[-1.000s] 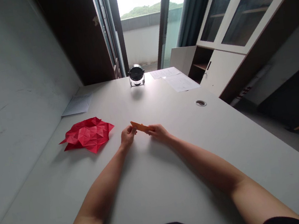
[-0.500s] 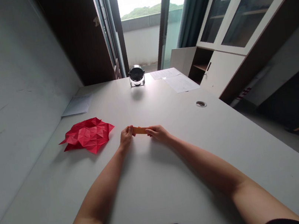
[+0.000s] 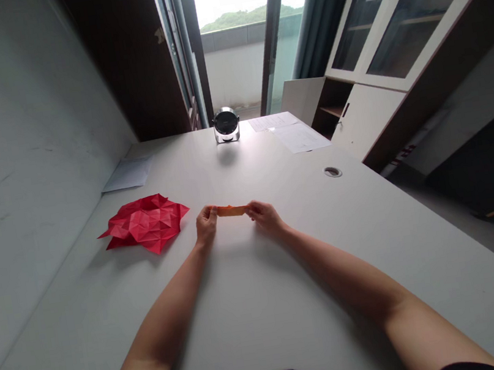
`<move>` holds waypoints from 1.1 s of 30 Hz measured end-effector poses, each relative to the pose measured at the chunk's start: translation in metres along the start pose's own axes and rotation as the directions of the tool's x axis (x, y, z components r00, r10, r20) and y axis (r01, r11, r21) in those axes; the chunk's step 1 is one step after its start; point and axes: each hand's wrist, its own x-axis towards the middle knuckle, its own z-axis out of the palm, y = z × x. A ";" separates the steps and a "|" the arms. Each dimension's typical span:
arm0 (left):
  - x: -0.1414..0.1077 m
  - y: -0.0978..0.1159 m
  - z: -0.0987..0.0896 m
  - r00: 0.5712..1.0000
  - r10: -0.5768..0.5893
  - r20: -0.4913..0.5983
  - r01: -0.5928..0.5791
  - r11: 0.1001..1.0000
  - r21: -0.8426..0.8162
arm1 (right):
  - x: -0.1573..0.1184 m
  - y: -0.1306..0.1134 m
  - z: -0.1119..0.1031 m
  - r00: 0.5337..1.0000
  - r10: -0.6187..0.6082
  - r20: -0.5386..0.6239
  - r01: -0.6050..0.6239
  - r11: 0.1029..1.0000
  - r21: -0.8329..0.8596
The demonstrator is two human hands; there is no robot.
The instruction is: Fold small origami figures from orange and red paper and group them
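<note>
A narrow strip of folded orange paper [image 3: 232,211] is stretched between my hands above the white table. My left hand [image 3: 207,223] pinches its left end, and my right hand [image 3: 264,214] pinches the right end. A small bit of the paper sticks up along its top edge. Both hands are closed, with the fingertips partly hidden behind the paper. To the left of my left hand lies a creased sheet of red paper [image 3: 148,221], its surface covered in triangular folds and its edges lifted.
The white table [image 3: 247,308] runs along a wall on the left. At its far end stands a round black device on a metal stand [image 3: 226,125]. White printed sheets [image 3: 300,138] lie far right, more papers [image 3: 128,173] far left. A cable hole [image 3: 332,171] is on the right.
My hands have moved slightly apart, the right one shifting right and the left one a little left. More of the orange paper shows between them. The red paper has not moved.
</note>
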 end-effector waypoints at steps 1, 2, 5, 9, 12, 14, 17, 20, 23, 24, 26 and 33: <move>0.000 0.001 0.000 1.000 0.009 -0.016 -0.008 1.000 0.006 | 0.000 -0.001 0.000 1.000 -0.012 -0.008 0.012 1.000 -0.014; 0.001 0.001 -0.001 1.000 0.012 -0.019 -0.012 1.000 0.011 | -0.001 -0.001 0.000 1.000 -0.027 -0.011 0.027 0.999 -0.032; 0.001 0.000 -0.001 1.000 0.004 -0.001 -0.004 1.000 0.028 | -0.002 -0.004 -0.001 0.996 -0.094 0.000 0.094 0.988 -0.120; -0.001 -0.002 -0.001 0.999 0.001 0.048 -0.005 0.997 0.073 | -0.004 -0.007 -0.004 0.985 -0.168 0.042 0.173 0.957 -0.233; -0.003 -0.002 -0.001 0.997 0.009 0.082 -0.019 0.993 0.119 | -0.003 -0.008 -0.007 0.980 -0.188 0.063 0.198 0.941 -0.275; -0.003 -0.002 -0.001 0.997 -0.005 0.074 -0.004 0.992 0.123 | -0.003 -0.007 -0.008 0.979 -0.192 0.064 0.203 0.936 -0.287; -0.003 -0.001 -0.001 0.998 -0.024 0.054 0.019 0.995 0.100 | -0.002 -0.005 -0.009 0.980 -0.190 0.059 0.199 0.933 -0.301; -0.002 0.000 -0.001 0.998 -0.031 0.049 0.027 0.996 0.083 | -0.002 -0.005 -0.008 0.982 -0.179 0.056 0.188 0.931 -0.313; -0.002 0.001 0.000 0.999 -0.033 0.030 0.032 0.998 0.052 | -0.001 -0.004 -0.011 0.982 -0.181 0.056 0.189 0.927 -0.323; -0.001 0.001 0.000 0.999 -0.032 0.026 0.031 0.999 0.041 | 0.001 -0.003 -0.013 0.982 -0.181 0.048 0.186 0.926 -0.329; 0.000 0.001 0.000 0.999 -0.033 0.035 0.032 0.999 0.034 | 0.009 0.001 -0.024 0.988 -0.158 -0.002 0.147 0.926 -0.348; -0.001 -0.002 0.000 0.993 -0.049 0.105 0.037 0.993 0.114 | 0.031 0.034 -0.115 0.891 0.086 -0.446 -0.294 0.857 -0.422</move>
